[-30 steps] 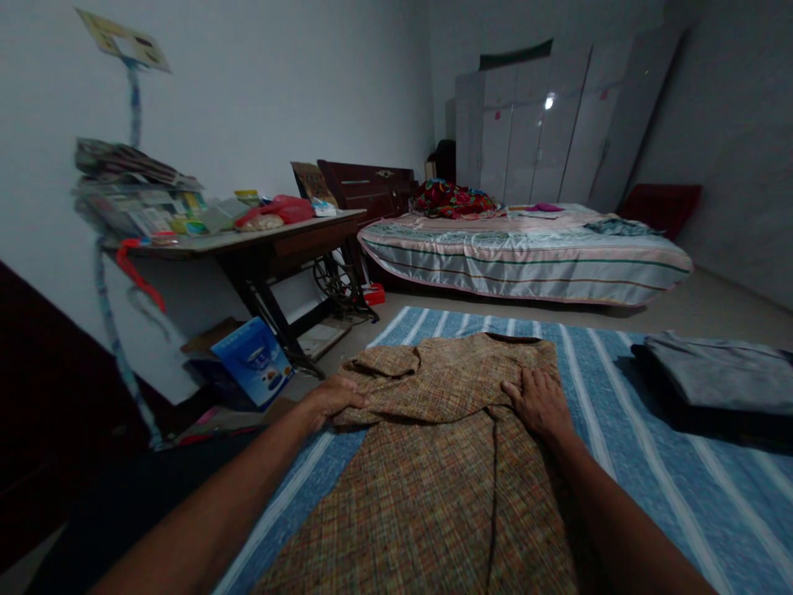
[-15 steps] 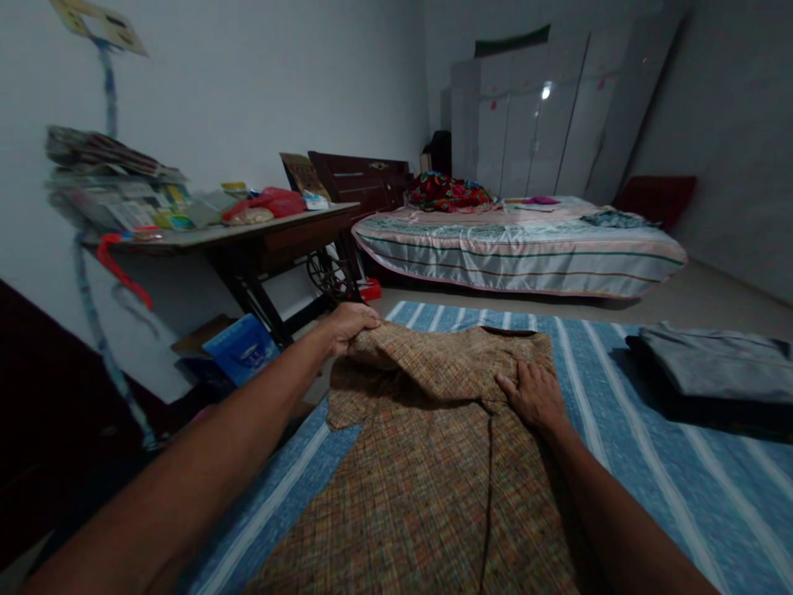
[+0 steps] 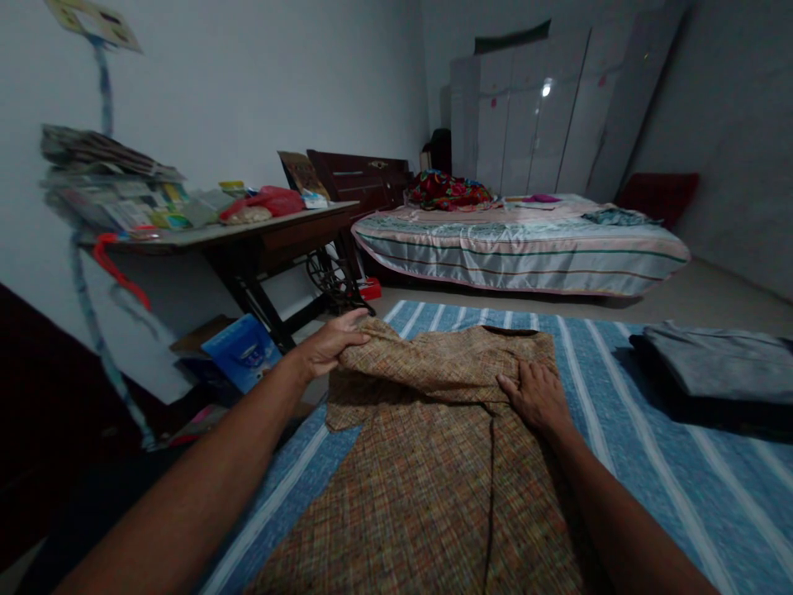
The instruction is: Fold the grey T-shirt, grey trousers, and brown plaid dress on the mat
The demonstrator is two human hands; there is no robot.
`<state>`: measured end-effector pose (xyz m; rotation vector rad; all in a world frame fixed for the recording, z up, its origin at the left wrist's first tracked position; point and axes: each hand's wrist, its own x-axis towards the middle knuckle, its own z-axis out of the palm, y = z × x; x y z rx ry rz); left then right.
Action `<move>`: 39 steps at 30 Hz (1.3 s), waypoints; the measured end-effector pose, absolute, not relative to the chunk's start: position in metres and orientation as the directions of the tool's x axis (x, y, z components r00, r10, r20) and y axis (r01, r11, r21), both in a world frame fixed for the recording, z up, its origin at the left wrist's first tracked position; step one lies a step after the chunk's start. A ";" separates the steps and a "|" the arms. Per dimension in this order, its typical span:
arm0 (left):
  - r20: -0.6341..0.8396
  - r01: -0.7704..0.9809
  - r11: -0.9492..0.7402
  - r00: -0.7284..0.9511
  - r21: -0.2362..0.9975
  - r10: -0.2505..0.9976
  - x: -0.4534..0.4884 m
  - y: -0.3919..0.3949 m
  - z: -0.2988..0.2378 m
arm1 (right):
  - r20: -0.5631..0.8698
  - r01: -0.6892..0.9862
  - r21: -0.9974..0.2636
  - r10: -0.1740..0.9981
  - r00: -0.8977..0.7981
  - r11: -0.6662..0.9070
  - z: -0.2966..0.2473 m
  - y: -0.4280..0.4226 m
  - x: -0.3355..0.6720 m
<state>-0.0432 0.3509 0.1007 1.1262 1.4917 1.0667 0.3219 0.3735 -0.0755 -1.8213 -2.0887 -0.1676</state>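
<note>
A brown checked short-sleeved garment (image 3: 421, 479) lies spread on a blue and white striped cloth (image 3: 595, 388), its dark-edged neckline at the far end. My left hand (image 3: 334, 341) pinches the garment near its far left shoulder and holds that part a little raised, so a fold runs across the upper part. On the right side of the chest, my right hand (image 3: 538, 395) rests flat with its fingers stretched out, pressing the fabric down. The garment's near end runs out of view at the bottom.
Folded grey and dark clothes (image 3: 719, 368) lie on the striped cloth at the right. A cluttered sewing-machine table (image 3: 266, 231) stands along the left wall, with a blue bag (image 3: 244, 351) below. Beyond are a bed (image 3: 508, 256) and a wardrobe (image 3: 526, 124).
My left hand has moved slightly left and nearer to me, drawing the raised edge of the garment with it. My right hand stays in place on the fabric.
</note>
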 end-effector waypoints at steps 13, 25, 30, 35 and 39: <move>-0.288 0.055 0.318 -0.299 0.946 0.910 -0.062 0.322 0.050 | 0.343 0.978 -0.142 0.934 -0.097 0.154 -0.078 0.374 0.322; -0.263 -0.105 0.242 -0.362 0.965 0.894 -0.066 0.317 0.041 | 0.336 0.973 -0.182 0.939 -0.074 0.142 -0.077 0.372 0.321; -0.306 -0.143 0.272 -0.369 0.952 0.878 -0.067 0.308 0.032 | 0.342 0.968 -0.185 0.935 -0.096 0.167 -0.079 0.374 0.323; -0.225 -0.091 0.205 -0.418 0.974 0.880 -0.067 0.295 0.026 | 0.340 0.967 -0.180 0.934 -0.113 0.182 -0.074 0.371 0.323; -0.107 0.095 0.150 -0.352 0.984 0.930 -0.068 0.293 0.029 | 0.324 0.970 -0.183 0.941 -0.095 0.161 -0.074 0.370 0.322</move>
